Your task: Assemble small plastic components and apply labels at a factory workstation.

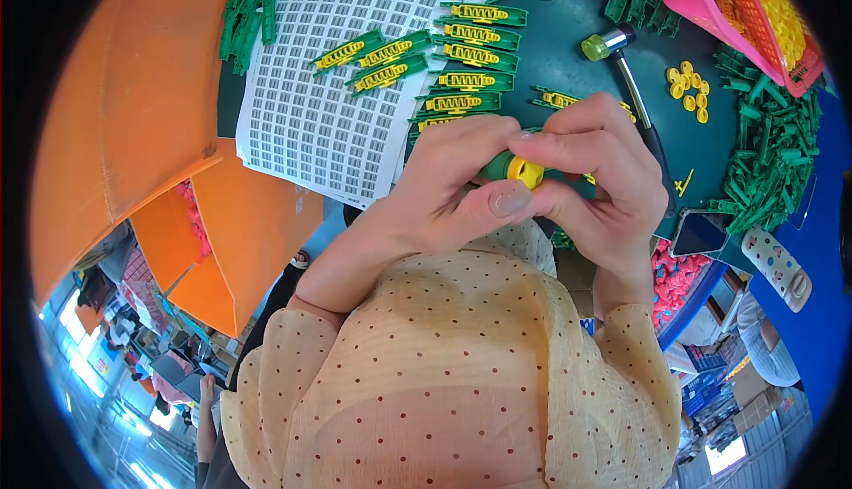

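Close to my chest, my left hand [448,183] is closed around a small green plastic piece with a yellow end [525,173], its thumb lying along the near side. The fingers and thumb of my right hand [608,169] pinch the same piece from the other side. Much of it is hidden by my fingers. Just beyond my hands lies a column of green half-shells with yellow inserts [479,54]; a few more half-shells [382,59] rest on a white printed sheet [302,116]. Another half-shell [557,98] is partly covered by my right hand.
A hammer [632,76] with a clear yellowish head lies right of my hands, beside small yellow caps [688,90]. Green parts [772,143] are heaped at the right, near a phone [701,233]. Pink basket [710,1] stands far right; orange panels [124,116] flank the left.
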